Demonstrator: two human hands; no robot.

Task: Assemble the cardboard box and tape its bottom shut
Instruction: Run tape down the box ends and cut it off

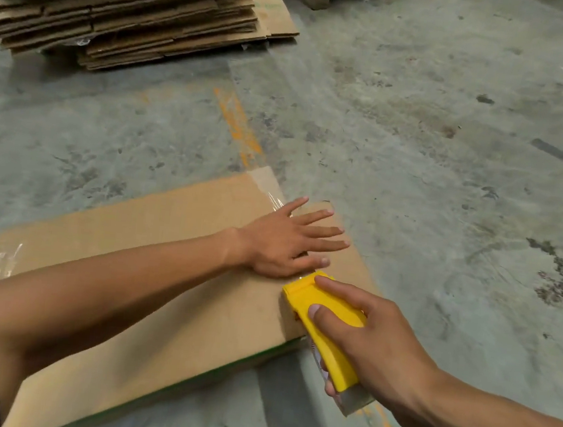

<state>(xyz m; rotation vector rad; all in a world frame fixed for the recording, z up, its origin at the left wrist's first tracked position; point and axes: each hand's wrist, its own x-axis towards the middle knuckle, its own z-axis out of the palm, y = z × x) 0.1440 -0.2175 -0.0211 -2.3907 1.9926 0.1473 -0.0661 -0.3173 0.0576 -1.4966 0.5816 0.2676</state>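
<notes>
Pressing box [179,258] bottom flat: left hand [284,241] spread open; right hand [374,339] clamped on tape dispenser [324,324] at near-right edge. Risk: tape wrinkling if flaps shift.

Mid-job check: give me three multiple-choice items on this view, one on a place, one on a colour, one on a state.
1. Where does the stack of flattened cardboard lie?
A. far left on the floor
B. under the box
C. beside the sandal

2. What colour is the tape dispenser?
A. red
B. yellow
C. blue

3. How is the left hand?
A. gripping the dispenser
B. raised in the air
C. spread flat on the cardboard box

Answers: 1 A, the stack sits at the top left of the concrete floor. 2 B, its body is plainly yellow. 3 C, the fingers are open on the box, while the right hand holds the dispenser.
</notes>
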